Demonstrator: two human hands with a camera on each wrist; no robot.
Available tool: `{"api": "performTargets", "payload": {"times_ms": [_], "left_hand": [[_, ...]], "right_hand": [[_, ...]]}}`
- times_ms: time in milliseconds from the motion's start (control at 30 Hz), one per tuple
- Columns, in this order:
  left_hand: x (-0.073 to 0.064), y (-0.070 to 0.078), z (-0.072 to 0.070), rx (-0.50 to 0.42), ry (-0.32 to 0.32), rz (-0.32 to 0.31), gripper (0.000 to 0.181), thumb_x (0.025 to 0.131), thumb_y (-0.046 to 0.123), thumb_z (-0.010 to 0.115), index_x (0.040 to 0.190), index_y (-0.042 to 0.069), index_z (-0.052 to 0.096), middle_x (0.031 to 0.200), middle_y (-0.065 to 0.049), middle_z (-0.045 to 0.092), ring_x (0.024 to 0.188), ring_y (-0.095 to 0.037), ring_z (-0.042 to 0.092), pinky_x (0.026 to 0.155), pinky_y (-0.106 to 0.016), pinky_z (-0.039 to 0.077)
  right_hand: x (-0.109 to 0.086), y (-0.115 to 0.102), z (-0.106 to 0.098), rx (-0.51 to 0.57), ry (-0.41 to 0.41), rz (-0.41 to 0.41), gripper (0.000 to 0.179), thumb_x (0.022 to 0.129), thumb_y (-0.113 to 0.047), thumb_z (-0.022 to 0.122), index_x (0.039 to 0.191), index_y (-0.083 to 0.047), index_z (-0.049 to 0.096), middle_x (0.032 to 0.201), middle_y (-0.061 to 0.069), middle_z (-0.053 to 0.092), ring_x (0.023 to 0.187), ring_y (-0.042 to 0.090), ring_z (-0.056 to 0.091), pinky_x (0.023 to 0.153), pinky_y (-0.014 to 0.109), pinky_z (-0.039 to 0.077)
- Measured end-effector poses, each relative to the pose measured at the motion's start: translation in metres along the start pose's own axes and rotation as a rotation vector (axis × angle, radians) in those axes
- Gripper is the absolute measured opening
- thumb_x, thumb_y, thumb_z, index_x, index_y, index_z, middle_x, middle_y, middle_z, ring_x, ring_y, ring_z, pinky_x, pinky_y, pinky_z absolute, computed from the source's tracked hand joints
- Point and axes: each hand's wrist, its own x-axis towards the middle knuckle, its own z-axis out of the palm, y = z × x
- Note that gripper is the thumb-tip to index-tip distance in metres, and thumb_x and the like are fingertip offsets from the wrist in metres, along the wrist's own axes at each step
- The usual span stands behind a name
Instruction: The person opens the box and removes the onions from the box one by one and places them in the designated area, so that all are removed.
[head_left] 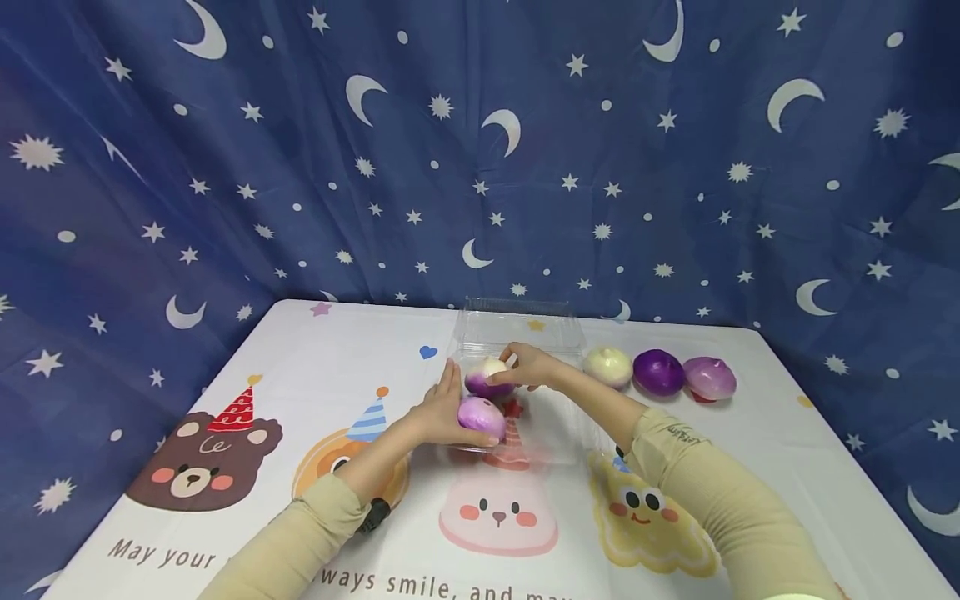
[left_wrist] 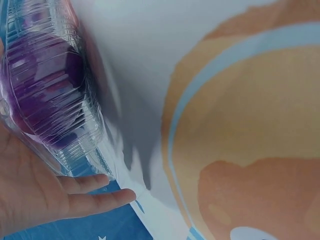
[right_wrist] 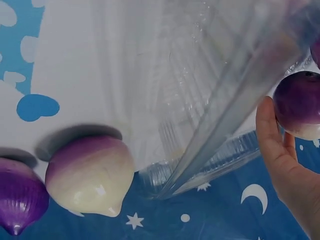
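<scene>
A clear plastic box (head_left: 551, 425) sits mid-table with its lid tipped back. Inside it, at the left, lies a pink-purple onion (head_left: 480, 417). My left hand (head_left: 442, 412) rests against the box's left side, its fingers straight and its thumb along the front near that onion. Through the ribbed wall in the left wrist view, a purple onion (left_wrist: 42, 87) shows beside the palm. My right hand (head_left: 531, 367) grips a purple onion with a pale top (head_left: 487, 377), just behind the pink-purple one. In the right wrist view, fingers press this onion's side (right_wrist: 300, 107).
To the right of the box, three more onions stand in a row: a cream one (head_left: 608, 367), a dark purple one (head_left: 658, 372) and a pinkish one (head_left: 709, 379). The raised clear lid (head_left: 517, 323) is at the back, before a blue star-patterned curtain (head_left: 450, 167).
</scene>
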Motion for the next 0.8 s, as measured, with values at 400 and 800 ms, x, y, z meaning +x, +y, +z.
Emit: {"api": "performTargets", "payload": {"times_ms": [400, 800], "left_hand": [[-0.001, -0.005, 0.003, 0.008, 0.008, -0.014, 0.131, 0.066, 0.059, 0.076, 0.149, -0.004, -0.005, 0.157, -0.019, -0.014, 0.140, -0.050, 0.014, 0.102, -0.066, 0.031], [0.001, -0.002, 0.000, 0.008, -0.018, -0.006, 0.131, 0.067, 0.058, 0.076, 0.149, -0.003, -0.006, 0.157, -0.018, -0.017, 0.140, -0.051, 0.012, 0.106, -0.062, 0.029]], "right_hand": [[-0.012, 0.007, 0.001, 0.087, 0.022, -0.038, 0.059, 0.083, -0.025, 0.069, 0.130, 0.001, 0.044, 0.112, 0.023, 0.063, 0.091, 0.025, 0.062, 0.080, 0.040, 0.054], [-0.034, 0.025, -0.008, 0.136, 0.091, -0.121, 0.061, 0.084, -0.023, 0.067, 0.134, 0.004, 0.046, 0.127, 0.024, 0.052, 0.109, 0.031, 0.054, 0.087, 0.035, 0.053]]}}
